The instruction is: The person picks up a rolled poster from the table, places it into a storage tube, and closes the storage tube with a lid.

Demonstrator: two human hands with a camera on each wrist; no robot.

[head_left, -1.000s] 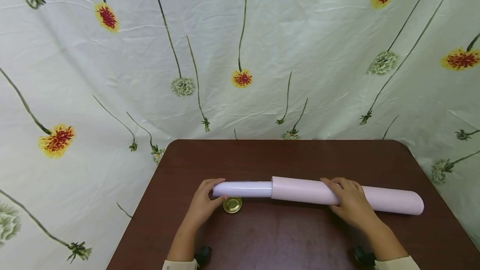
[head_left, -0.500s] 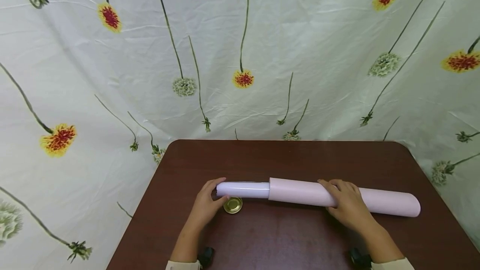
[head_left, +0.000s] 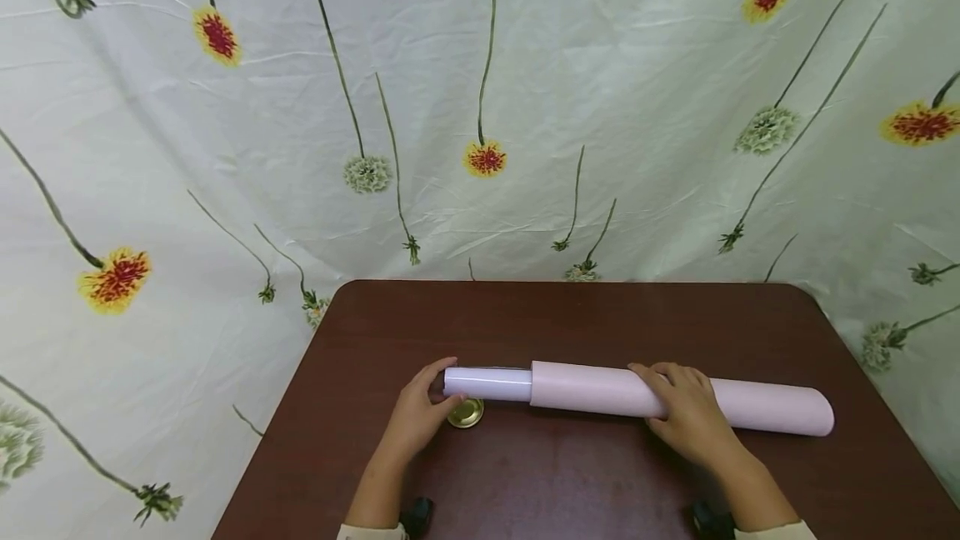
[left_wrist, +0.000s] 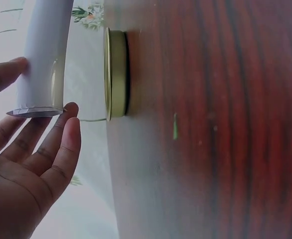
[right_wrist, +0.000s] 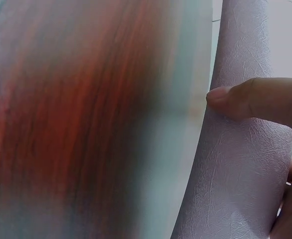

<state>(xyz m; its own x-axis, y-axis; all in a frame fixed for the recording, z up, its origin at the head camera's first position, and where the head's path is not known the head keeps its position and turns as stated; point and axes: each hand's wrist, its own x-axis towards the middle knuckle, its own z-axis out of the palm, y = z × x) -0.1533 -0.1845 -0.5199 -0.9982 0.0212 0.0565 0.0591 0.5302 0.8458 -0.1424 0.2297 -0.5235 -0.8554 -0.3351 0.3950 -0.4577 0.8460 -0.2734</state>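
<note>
My left hand (head_left: 422, 411) holds the free end of a glossy white roll (head_left: 487, 383), thumb on its near side and the other fingers around its rim. In the left wrist view the roll's end edge (left_wrist: 36, 112) sits above the fingers. The roll's other end is hidden inside a long pink tube (head_left: 765, 407). My right hand (head_left: 690, 415) grips this tube from above near its middle; the right wrist view shows the thumb lying across its creased surface (right_wrist: 235, 164). A round gold lid (head_left: 467, 413) is on the table just below the roll, beside the left thumb.
The dark brown wooden table (head_left: 570, 482) has rounded far corners. Behind it hangs a white cloth (head_left: 660, 107) printed with flowers. A small green speck (left_wrist: 175, 127) shows on the wood in the left wrist view.
Less of the white roll shows outside the pink tube. My left hand has moved slightly right, while my right hand and the tube have shifted slightly left. The gold lid stays put.
</note>
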